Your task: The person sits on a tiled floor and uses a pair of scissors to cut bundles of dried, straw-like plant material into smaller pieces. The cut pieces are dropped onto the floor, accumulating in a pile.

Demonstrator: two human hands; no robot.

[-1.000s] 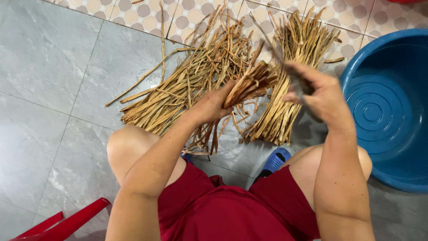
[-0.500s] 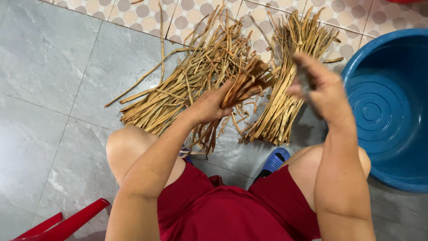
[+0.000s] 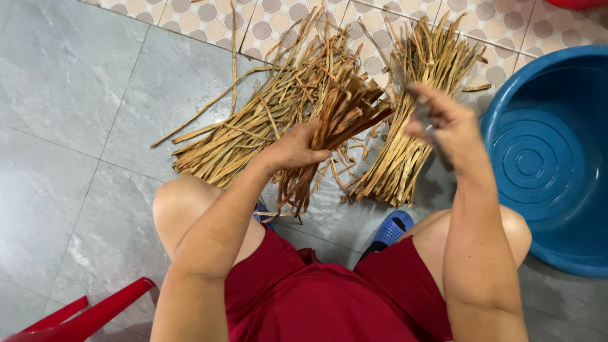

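The bundle of dried stalks (image 3: 335, 123) sits at the centre of the frame, clamped in the left hand (image 3: 294, 147), whose fingers are wrapped tightly round its middle so the ends fan out above and trail below. Since half a second ago the bundle has tipped a little further toward the right hand (image 3: 440, 123), which has drawn in closer; that hand is curled around a thin dark tool (image 3: 437, 136), blurred, its kind unclear. This suggests trimming or stripping is under way. Behind lie a loose heap of stalks (image 3: 266, 120) at upper centre and a neater sheaf (image 3: 411, 133) just right of it, on the grey tiled floor (image 3: 69, 126). A blue basin (image 3: 551, 158) fills the right edge, a red stool (image 3: 95, 313) the lower left.
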